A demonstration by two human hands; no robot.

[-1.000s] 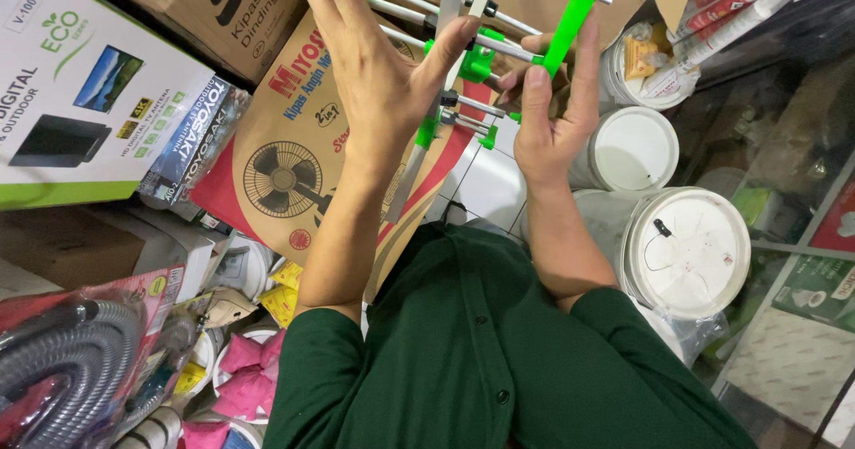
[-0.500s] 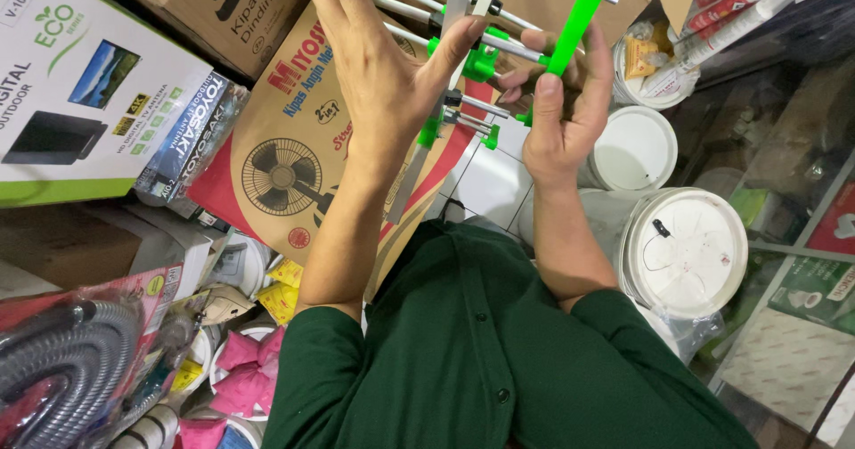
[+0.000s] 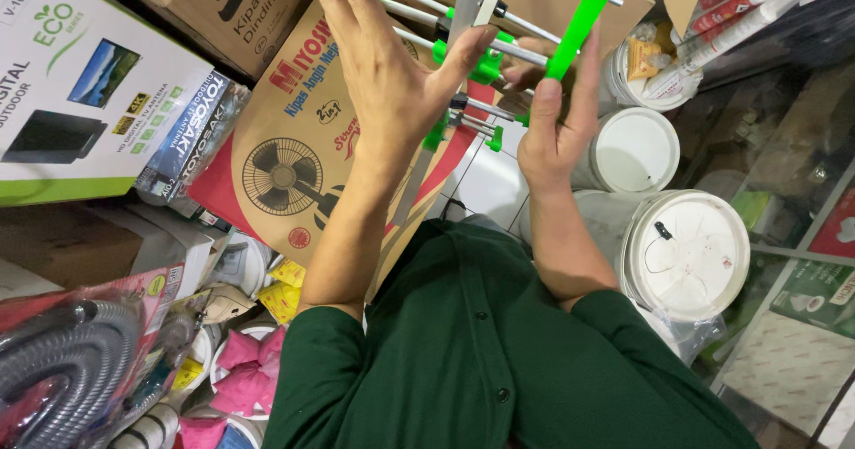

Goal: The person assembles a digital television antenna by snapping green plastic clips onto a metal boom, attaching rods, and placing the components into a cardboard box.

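While my left hand [image 3: 392, 84] is raised with fingers straight up, its thumb presses on a green clip of the antenna [image 3: 485, 57], the palm spread wide rather than wrapped around anything. My right hand [image 3: 557, 124] is closed on the antenna's green bar [image 3: 583, 17], fingers curled behind it and thumb along the front. I see the antenna held up far from my chest, its metal rods running left and right between the two hands. Behind it to the left leans a fan box [image 3: 294, 146]. White buckets [image 3: 686, 253] sit at the right, near my right forearm.
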